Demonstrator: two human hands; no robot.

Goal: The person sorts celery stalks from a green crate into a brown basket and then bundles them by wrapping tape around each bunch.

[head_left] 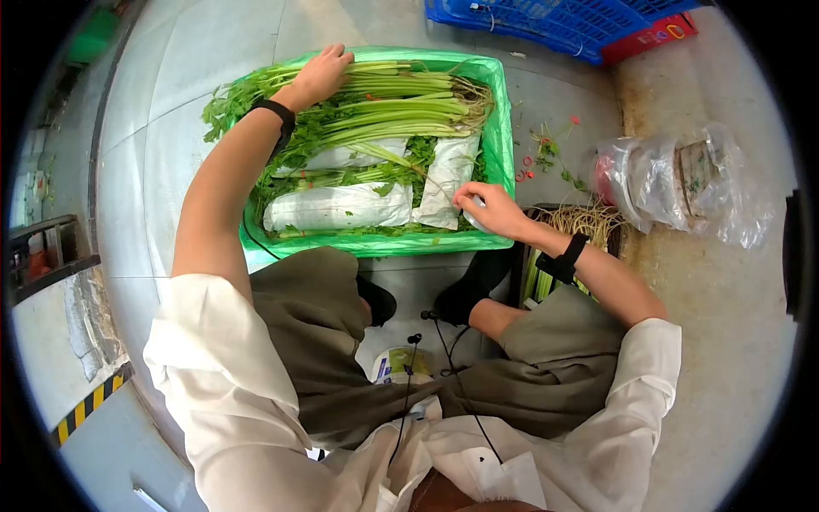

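Observation:
Long celery bunches (401, 102) with leaves at the left and pale roots at the right fill the far part of a crate lined with green plastic (510, 128). On their far edge rests my left hand (322, 77), its fingers slightly apart. Near the crate's right front corner, my right hand (493, 211) is closed, its fingertips pinching the end of a thin celery stem (433, 181). Something whitish shows under the right palm, partly hidden. White wrapped packs (337, 207) lie among greens in the near part, with another white pack (448, 175) set crosswise.
Beside my leg stands a dark box of rooted greens (589, 224). Red bands (522, 171) and leaf scraps lie on the floor. Plastic-wrapped rolls (674, 179) are at the right, a blue crate (546, 26) at the back. A tub (401, 365) sits beneath me; earphone cords hang down.

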